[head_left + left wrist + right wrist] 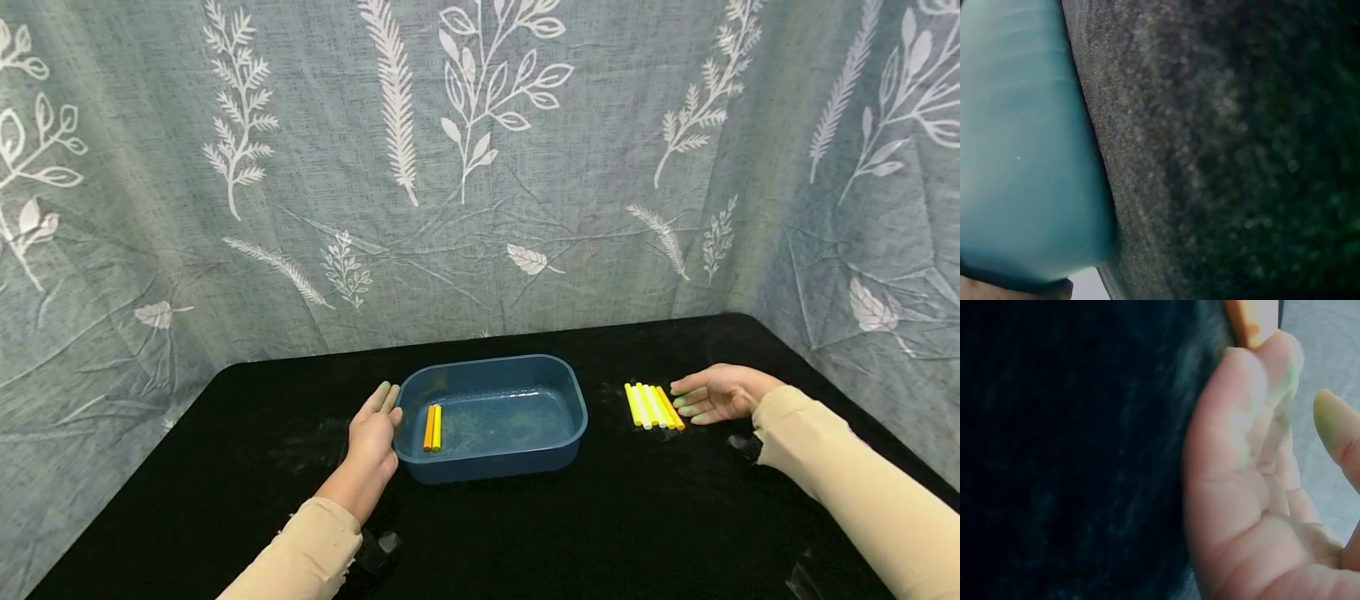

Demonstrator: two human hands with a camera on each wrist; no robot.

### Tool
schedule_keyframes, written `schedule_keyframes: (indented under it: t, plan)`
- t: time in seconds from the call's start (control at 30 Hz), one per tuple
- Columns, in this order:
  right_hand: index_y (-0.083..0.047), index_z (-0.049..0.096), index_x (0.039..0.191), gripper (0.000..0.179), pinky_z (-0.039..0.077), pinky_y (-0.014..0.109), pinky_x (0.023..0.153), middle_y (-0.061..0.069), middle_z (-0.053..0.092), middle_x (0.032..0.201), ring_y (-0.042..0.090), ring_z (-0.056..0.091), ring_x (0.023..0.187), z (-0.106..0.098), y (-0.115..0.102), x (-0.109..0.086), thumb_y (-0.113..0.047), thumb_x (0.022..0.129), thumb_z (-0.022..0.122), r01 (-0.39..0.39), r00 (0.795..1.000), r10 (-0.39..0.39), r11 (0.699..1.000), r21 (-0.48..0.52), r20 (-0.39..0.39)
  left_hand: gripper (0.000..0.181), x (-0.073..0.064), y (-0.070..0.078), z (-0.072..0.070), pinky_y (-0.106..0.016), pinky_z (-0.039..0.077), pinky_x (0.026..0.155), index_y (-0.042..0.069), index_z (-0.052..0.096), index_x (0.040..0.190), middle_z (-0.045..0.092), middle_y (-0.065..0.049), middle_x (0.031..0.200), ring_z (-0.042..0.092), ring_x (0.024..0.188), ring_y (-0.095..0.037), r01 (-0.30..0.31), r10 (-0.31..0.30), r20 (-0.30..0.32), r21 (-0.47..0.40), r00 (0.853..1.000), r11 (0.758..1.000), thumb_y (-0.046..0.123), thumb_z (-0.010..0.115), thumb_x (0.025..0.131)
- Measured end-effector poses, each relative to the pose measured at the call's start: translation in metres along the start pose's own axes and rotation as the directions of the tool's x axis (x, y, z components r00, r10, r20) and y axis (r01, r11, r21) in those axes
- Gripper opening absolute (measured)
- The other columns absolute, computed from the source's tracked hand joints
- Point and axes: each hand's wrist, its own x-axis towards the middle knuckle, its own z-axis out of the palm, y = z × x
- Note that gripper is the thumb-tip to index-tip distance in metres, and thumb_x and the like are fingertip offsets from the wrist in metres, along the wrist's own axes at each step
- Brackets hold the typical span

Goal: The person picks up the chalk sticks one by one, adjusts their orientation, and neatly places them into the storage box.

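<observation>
A dark blue rectangular basin (487,467) sits on the black cloth. Inside it, near the left end, an orange chalk stick (429,428) and a yellow chalk stick (437,428) lie side by side. My left hand (371,433) rests against the basin's left end, its fingers extended along the outer wall. To the right of the basin lies a row of several yellow, white and orange chalk sticks (652,406). My right hand (720,393) is beside the row's right end, palm turned toward it, fingertips close to the outermost orange stick (1254,322). Greenish-yellow colour marks those fingers.
Black cloth (225,467) covers the table. A grey-green curtain (480,250) with white leaf prints hangs behind and on both sides. A small clear, shiny piece (804,579) lies near the front right.
</observation>
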Motion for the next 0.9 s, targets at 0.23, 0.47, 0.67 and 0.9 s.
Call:
schedule_keyframes:
  t: [0.23,0.47,0.67,0.9]
  plan:
    - [-0.003,0.062,0.108,0.019,0.057,0.023,0.072,0.004,0.061,0.090,0.011,0.062,0.076,-0.002,0.000,0.005,-0.019,0.098,0.055,-0.018,1.000,0.018,0.999,-0.027,-0.019,0.058,-0.002,0.000,-0.001,-0.037,0.020,0.119,0.007,0.001,0.156,0.003,-0.014,0.162,0.002,0.147,-0.030,-0.003,0.003,0.008,0.015,1.000,1.000,-0.004,0.025,0.104]
    - [-0.002,0.058,0.107,0.024,0.057,0.022,0.068,0.002,0.059,0.082,0.009,0.060,0.069,0.003,-0.003,0.009,-0.023,0.097,0.059,-0.052,0.997,0.045,0.994,-0.101,-0.065,0.058,-0.001,0.000,-0.001,-0.036,0.021,0.118,0.007,0.000,0.156,0.001,-0.013,0.162,0.002,0.147,-0.030,-0.005,0.005,0.015,0.003,1.000,1.000,-0.003,0.024,0.104]
    - [-0.003,0.061,0.096,0.022,0.057,0.023,0.066,0.003,0.057,0.078,0.010,0.057,0.064,0.008,-0.006,0.011,-0.025,0.094,0.064,-0.074,0.991,0.056,0.986,-0.150,-0.121,0.058,-0.001,0.000,-0.001,-0.036,0.022,0.118,0.008,0.000,0.156,0.002,-0.012,0.162,0.003,0.147,-0.028,0.010,-0.010,0.011,0.002,1.000,1.000,-0.004,0.024,0.104]
    - [-0.008,0.059,0.084,0.019,0.055,0.025,0.065,0.001,0.053,0.073,0.011,0.053,0.062,0.009,-0.009,0.013,-0.023,0.092,0.066,-0.109,0.985,0.076,0.970,-0.217,-0.157,0.059,-0.001,-0.001,0.001,-0.036,0.020,0.118,0.009,0.000,0.156,0.002,-0.012,0.162,0.003,0.147,-0.028,0.020,-0.020,0.013,0.000,1.000,1.000,-0.004,0.024,0.104]
